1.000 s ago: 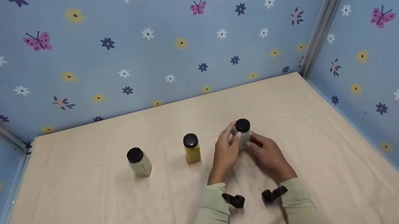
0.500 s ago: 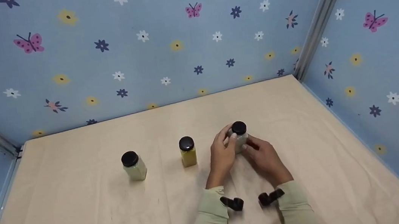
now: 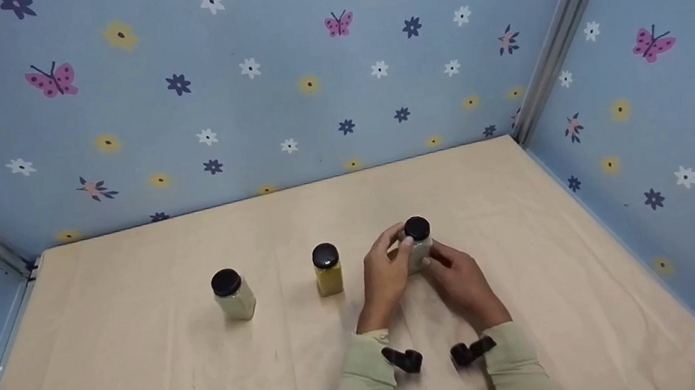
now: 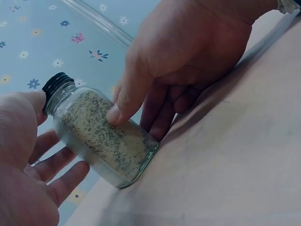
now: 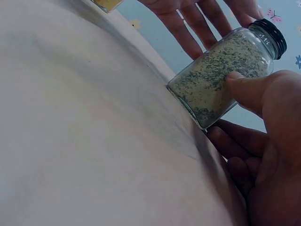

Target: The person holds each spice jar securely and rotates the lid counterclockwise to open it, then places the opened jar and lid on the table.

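A clear glass spice jar (image 4: 106, 136) with a black screw lid, filled with a pale mix flecked with dark green, is between both hands at the table's right half. My left hand (image 3: 387, 273) holds it near the top, thumb by the lid and fingers along its side. Lower down, my right hand (image 3: 464, 277) grips the jar, its thumb pressed on the glass face in the right wrist view and its other fingers curled near the base. The jar's base is at the cloth; whether it bears on it, I cannot tell.
A yellow-filled jar (image 3: 329, 278) with a black lid stands left of the hands. Farther left is a jar with pale green contents (image 3: 238, 302). Beige cloth covers the table (image 3: 145, 379). Blue patterned panels (image 3: 282, 97) border its back and sides.
The head view has shifted slightly, so everything sits a little left and lower in it. Both hands keep their hold on the jar, with hardly any motion.
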